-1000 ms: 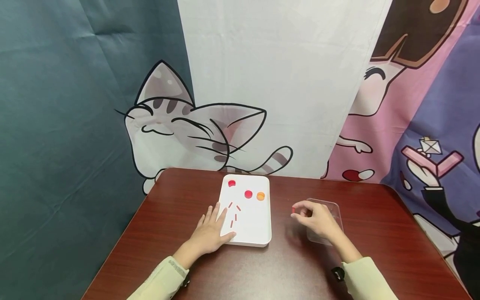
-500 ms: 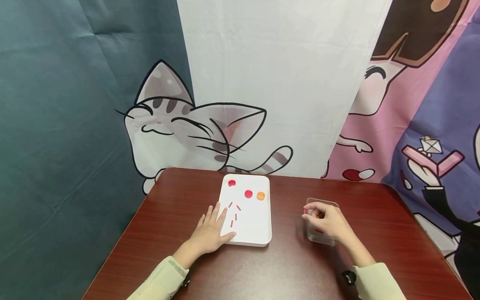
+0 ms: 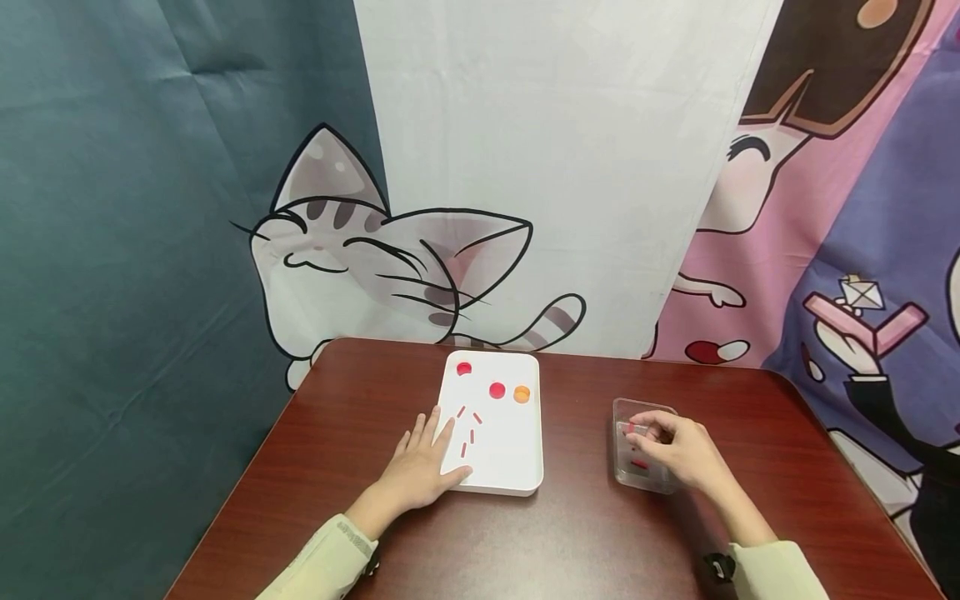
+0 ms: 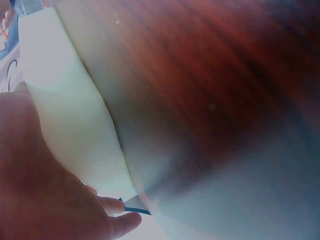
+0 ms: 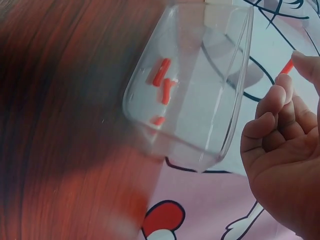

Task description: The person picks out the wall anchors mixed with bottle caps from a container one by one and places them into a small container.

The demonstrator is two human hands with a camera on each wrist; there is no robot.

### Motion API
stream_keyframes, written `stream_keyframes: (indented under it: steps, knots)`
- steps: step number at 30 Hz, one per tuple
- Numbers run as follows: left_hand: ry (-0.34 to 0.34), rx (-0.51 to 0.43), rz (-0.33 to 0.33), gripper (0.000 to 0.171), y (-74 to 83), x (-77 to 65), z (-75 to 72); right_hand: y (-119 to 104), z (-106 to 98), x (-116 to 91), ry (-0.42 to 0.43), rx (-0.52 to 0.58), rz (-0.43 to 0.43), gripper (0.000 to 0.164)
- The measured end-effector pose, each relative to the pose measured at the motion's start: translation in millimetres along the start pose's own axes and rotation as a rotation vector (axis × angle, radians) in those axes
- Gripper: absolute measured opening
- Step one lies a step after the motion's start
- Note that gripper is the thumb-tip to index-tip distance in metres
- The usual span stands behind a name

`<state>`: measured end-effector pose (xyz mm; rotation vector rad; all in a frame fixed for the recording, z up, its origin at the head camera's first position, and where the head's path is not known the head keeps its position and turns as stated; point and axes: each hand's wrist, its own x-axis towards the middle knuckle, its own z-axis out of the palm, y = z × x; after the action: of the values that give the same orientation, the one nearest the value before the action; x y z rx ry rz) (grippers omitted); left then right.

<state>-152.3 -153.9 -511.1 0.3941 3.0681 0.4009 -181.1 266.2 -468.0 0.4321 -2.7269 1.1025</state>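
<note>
With fingers spread, my left hand (image 3: 416,468) rests on the left edge of a white tray (image 3: 504,457), its thumb on the near left corner. On the tray lie several short red sticks (image 3: 472,436), plus two red round pieces (image 3: 497,390) and an orange round piece (image 3: 522,394) farther back. My right hand (image 3: 682,450) pinches a small red stick (image 5: 287,67) between thumb and index finger, over a clear plastic box (image 3: 636,482). Inside this box lie a few more red pieces (image 5: 161,72), seen well in the right wrist view. The left wrist view shows the tray's side (image 4: 75,95) beside my hand.
Both containers stand on a dark red-brown wooden table (image 3: 577,533), the box to the right of the tray. A printed cloth backdrop (image 3: 570,167) with cartoon figures hangs right behind the table's far edge.
My right hand has moved rightward with the red stick, from left of the clear box to over it, uncovering red pieces inside. My left hand has stayed on the tray.
</note>
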Motion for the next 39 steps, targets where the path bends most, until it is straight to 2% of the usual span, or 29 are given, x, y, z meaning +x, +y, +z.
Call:
stream_keyframes:
  steps: [21, 39]
  knots:
    - [-0.008, 0.004, -0.002, 0.086, -0.3, -1.0, 0.0, 21.7, -12.5, -12.1, 0.047, -0.024, 0.044, 0.023]
    - [-0.013, 0.016, 0.001, 0.089, -0.2, -0.5, -0.6, 32.7, -20.7, -16.4, 0.042, -0.053, 0.064, 0.028]
